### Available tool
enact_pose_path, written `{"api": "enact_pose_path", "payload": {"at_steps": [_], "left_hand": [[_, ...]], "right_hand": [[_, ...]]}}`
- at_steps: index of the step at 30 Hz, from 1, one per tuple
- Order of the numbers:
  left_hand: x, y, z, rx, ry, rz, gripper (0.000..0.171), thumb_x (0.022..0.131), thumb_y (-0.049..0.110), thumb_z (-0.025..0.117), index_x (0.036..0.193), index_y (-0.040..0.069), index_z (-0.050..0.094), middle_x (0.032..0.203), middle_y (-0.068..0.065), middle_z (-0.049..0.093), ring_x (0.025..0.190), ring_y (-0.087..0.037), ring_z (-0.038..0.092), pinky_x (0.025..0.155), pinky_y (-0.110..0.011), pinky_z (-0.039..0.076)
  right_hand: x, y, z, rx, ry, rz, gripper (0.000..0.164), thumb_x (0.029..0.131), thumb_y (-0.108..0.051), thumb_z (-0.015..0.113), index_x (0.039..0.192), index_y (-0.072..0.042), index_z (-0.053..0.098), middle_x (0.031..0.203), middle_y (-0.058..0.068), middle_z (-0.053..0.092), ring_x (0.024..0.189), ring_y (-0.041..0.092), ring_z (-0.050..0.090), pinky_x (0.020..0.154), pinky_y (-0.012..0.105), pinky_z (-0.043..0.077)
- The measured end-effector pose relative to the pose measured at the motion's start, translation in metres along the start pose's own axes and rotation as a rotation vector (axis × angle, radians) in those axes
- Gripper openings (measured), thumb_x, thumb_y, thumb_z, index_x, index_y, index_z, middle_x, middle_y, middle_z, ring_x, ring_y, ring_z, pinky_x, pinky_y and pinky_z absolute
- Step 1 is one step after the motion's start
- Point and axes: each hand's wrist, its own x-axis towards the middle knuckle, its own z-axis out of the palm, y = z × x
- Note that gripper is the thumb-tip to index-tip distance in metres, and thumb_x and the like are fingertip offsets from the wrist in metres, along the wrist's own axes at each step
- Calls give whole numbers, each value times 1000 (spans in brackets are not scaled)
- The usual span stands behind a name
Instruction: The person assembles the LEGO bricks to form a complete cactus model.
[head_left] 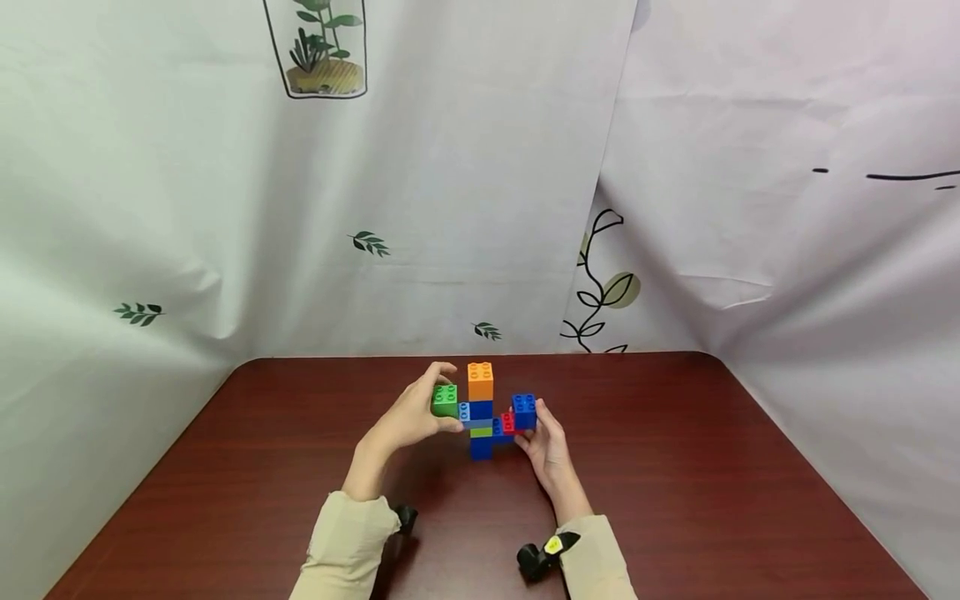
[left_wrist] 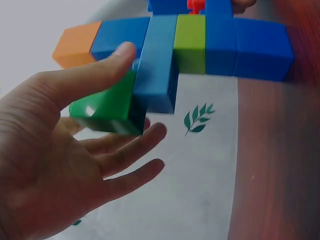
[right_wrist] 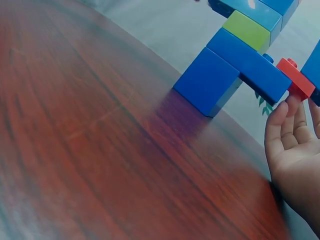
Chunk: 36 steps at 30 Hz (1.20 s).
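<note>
A stacked toy brick model stands upright at the table's middle, topped by an orange brick [head_left: 481, 383]. Its column runs down through dark blue, light blue [left_wrist: 159, 60] and lime [right_wrist: 246, 31] bricks to a blue base brick [right_wrist: 207, 82]. On the left arm of the model sits a green brick [head_left: 444, 402], which my left hand [head_left: 408, 417] grips with the thumb in front and fingers behind. On the right, a red brick [right_wrist: 295, 78] joins a raised blue brick [head_left: 524, 412]. My right hand [head_left: 550, 450] holds this end, fingertips touching the red brick from below.
The dark red-brown wooden table [head_left: 697, 483] has rounded far corners. Behind it hangs a pale cloth [head_left: 480, 183] printed with plants, also draped along both sides. Black cameras [head_left: 534, 560] are strapped on the wrists, over light sleeves [head_left: 596, 554].
</note>
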Motion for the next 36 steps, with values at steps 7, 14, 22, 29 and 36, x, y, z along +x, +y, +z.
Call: {"api": "enact_pose_path", "payload": {"at_steps": [7,14,22,29,36], "left_hand": [[-1,-9,-7,0,14,89,48,78,0,78,116,9,50,100,-11,61,81,-20,54,68,-24,49],[1,-12,-7,-43,63,76,43,80,2,77,114,9,54,88,-9,63,81,-20,56,68,-24,52],[1,-16,-4,-126,88,22,42,86,6,73,123,5,53,102,-16,63,83,-20,58,72,-25,53],[4,-19,2,-198,93,-18,45,90,5,68,130,4,46,111,-21,58,85,-22,57,72,-27,52],[9,-23,10,-260,134,8,50,95,6,60,141,7,42,99,-21,56,80,-24,58,69,-28,52]], "right_hand": [[-2,0,-3,-83,-84,-18,32,104,-35,35,108,-26,65,101,-10,71,91,7,62,84,27,47],[-2,-1,-3,-107,-148,-60,23,101,-27,47,118,-27,61,110,-8,71,98,9,62,85,28,45],[-2,1,0,-13,-168,-95,38,96,-6,56,133,-7,46,112,0,70,106,10,65,94,22,52],[-2,0,4,-19,-110,-93,51,91,4,57,139,1,37,114,3,67,108,12,63,94,21,52],[-1,1,4,-74,-27,-103,57,91,2,61,143,-1,38,121,4,67,111,12,64,90,19,53]]}}
